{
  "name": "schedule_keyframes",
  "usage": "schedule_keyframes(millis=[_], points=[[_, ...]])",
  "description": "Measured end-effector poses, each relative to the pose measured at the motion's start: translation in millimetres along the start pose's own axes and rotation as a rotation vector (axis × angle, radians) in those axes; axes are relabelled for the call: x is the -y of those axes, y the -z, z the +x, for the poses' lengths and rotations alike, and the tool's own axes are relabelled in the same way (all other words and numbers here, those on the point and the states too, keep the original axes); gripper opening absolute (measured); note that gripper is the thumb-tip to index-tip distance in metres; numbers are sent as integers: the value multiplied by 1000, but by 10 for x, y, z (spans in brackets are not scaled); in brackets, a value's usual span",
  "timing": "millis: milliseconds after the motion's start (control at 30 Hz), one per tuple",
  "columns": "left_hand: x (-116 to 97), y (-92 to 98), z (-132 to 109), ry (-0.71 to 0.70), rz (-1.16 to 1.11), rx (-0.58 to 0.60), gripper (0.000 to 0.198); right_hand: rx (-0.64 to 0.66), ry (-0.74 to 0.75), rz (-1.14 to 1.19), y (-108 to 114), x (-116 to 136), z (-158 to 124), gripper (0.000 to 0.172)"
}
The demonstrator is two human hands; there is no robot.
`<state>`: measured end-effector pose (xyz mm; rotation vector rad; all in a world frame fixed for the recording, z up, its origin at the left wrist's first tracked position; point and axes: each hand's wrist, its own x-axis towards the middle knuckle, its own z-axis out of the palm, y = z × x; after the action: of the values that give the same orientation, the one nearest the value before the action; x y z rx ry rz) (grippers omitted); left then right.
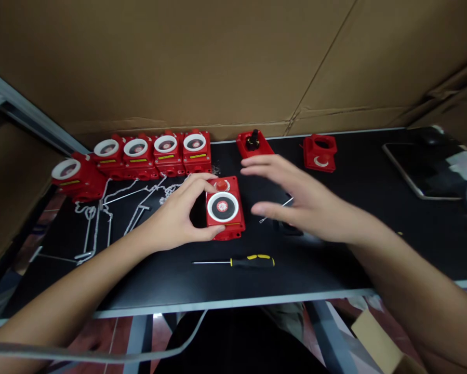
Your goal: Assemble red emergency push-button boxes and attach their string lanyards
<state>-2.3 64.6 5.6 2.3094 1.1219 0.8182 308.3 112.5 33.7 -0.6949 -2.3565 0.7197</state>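
Observation:
A red box with a white ring and dark round face (pixel 223 206) lies face up on the black table. Around its left side curl the fingers and thumb of my left hand (pixel 184 213), gripping it. To the right of the box, my right hand (pixel 291 200) hovers with fingers and thumb spread, holding nothing. Below the box lies a screwdriver (pixel 252 261) with a black and yellow handle, its tip pointing left. A thin metal rod (pixel 265 217) and a dark item (pixel 290 228) show partly from under my right hand.
Several similar red boxes (pixel 166 150) line the back left, with white cords and metal T-shaped pieces (pixel 139 210) before them. An open red housing (pixel 255 144) and a red cover (pixel 320 153) sit at the back. A tablet-like device (pixel 420 169) lies right; cardboard (pixel 217 62) walls the rear.

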Motion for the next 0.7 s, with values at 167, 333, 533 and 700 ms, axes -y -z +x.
schedule_keyframes(millis=[167,333,533,700], points=[[-11,33,9,14,24,27,51,-298,-45,-238,628,247,-113,31],[-27,62,3,0,72,25,52,-314,-105,-562,966,132,-412,23],[-37,52,-11,38,82,26,54,-272,-296,-582,932,-343,-787,31],[-45,26,-28,66,51,20,56,-202,-413,-512,890,-582,-946,35]])
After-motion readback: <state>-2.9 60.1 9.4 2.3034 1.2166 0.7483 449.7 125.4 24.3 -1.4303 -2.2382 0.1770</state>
